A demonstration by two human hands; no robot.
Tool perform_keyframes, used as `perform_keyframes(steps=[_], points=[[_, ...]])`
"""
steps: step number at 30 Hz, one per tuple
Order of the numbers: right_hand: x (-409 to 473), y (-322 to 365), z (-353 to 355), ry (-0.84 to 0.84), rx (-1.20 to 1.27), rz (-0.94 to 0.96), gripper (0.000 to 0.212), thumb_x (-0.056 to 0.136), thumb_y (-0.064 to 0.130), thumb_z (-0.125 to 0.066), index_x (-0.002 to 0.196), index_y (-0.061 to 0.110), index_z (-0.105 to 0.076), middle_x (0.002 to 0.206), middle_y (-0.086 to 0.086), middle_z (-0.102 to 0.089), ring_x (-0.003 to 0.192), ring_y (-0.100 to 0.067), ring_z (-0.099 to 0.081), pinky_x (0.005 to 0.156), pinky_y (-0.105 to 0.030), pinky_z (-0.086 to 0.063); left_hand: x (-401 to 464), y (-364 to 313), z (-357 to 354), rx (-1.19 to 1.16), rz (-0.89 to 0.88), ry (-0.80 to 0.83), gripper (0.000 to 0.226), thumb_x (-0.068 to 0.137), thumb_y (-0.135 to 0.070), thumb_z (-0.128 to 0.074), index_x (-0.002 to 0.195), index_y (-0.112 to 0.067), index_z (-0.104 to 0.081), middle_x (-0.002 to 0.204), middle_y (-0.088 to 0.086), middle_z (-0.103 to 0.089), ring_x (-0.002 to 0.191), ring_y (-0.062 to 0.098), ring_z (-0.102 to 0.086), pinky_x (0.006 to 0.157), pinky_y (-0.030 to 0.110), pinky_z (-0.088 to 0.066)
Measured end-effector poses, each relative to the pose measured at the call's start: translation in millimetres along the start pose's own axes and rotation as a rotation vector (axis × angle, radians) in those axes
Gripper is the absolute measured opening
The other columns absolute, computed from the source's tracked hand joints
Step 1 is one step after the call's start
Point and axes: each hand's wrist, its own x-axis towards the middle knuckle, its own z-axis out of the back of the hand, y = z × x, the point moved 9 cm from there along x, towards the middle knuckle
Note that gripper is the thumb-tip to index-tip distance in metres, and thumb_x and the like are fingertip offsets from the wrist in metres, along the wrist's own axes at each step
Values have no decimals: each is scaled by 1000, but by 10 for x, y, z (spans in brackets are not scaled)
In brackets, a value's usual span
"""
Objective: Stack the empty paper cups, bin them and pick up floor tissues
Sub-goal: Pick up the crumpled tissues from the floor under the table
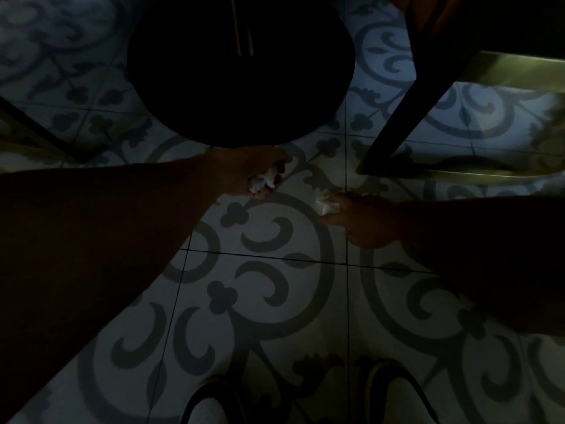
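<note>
Fingers first: the left hand [260, 172] is curled shut around a crumpled white tissue wad [263, 182], which shows between the knuckles, while the right hand [363, 220] has its fingers [331, 218] stretched out and spread around a second tissue on the floor [326, 203], touching it or nearly so; in this dim light I cannot tell whether they have closed on it yet.

The patterned tile floor [269, 301] fills most of the view, pale with grey scrollwork. At the far middle sits a big round dark table base [238, 75], just beyond the left hand. To the far right stands a dark chair leg with brass-coloured rails [394, 117]. At the near edge, the toes of two shoes [394, 396] point toward the tissue. No cups or bin are in sight.

The step in hand looks like the last part of the task, gathering floor tissues: one is already held, one lies under the right fingers, right of the left hand and near a tile seam. The next move calls for pinching the soft wad fully between thumb and fingers and lifting it clear without leaving shreds, while the left fist keeps its own piece tucked in.
</note>
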Motion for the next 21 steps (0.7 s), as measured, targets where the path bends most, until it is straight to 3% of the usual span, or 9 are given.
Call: perform_keyframes(steps=[3, 6, 8, 9, 12, 16, 19, 21], points=[[46, -29, -75, 59, 14, -3, 69, 91, 17, -47, 150, 30, -14, 160, -12, 7, 146, -35, -11, 113, -49, -30, -72, -21, -43, -79, 51, -39, 35, 95, -26, -50, 62, -16, -49, 55, 2, -52, 36, 11, -46, 37, 19, -39], [54, -45, -158, 145, 78, -3, 71, 92, 16, -48, 151, 26, -9, 161, -8, 10, 148, -28, 1, 119, -44, -20, -102, -26, -35, -40, 58, -69, 31, 96, -25, -50, 66, -16, -53, 62, 5, -53, 44, 13, -49, 41, 22, -42], [54, -54, -193, 193, 100, -29, 72, 92, 16, -47, 152, 25, -7, 161, -4, 10, 149, -24, 3, 120, -43, -17, -115, -18, -43, -33, 75, -56, 24, 96, -25, -50, 79, -10, -59, 66, 7, -53, 41, 14, -49, 42, 23, -42], [54, -60, -199, 203, 102, -44, 72, 93, 17, -47, 152, 25, -6, 161, -2, 9, 149, -24, 1, 119, -43, -18, -129, -9, -47, -28, 89, -62, 24, 96, -27, -50, 85, -9, -61, 66, 7, -53, 39, 13, -50, 44, 24, -43], [14, -51, -113, 135, 100, -37, 64, 94, 17, -44, 151, 20, -16, 161, -7, -4, 147, -29, -14, 117, -44, -24, -123, -13, -56, -28, 114, -97, 26, 95, -32, -51, 75, -15, -54, 62, 5, -54, 42, 14, -51, 57, 30, -45], [-56, 1, 59, -29, 141, 22, 43, 93, 10, -46, 135, 12, -49, 142, -20, -41, 125, -40, -44, 102, -52, -40, -95, -17, -70, -39, 77, -80, 38, 94, -35, -49, 61, -17, -48, 38, -5, -54, 30, 8, -49, 45, 23, -42], [-55, 72, 96, -45, 138, 50, 35, 91, 14, -48, 125, 13, -55, 128, -18, -52, 110, -38, -54, 91, -50, -47, -127, -30, -64, -37, 69, -84, 37, 96, -35, -48, 62, -19, -48, 38, -6, -54, 31, 7, -48, 45, 23, -41], [-51, 114, 106, -23, 80, 75, 32, 91, 24, -49, 122, 15, -54, 124, -11, -53, 102, -27, -57, 84, -40, -50, -137, -65, -52, 6, 42, -105, 32, 96, -26, -48, 64, -22, -47, 43, -4, -54, 30, 5, -48, 43, 22, -43]])
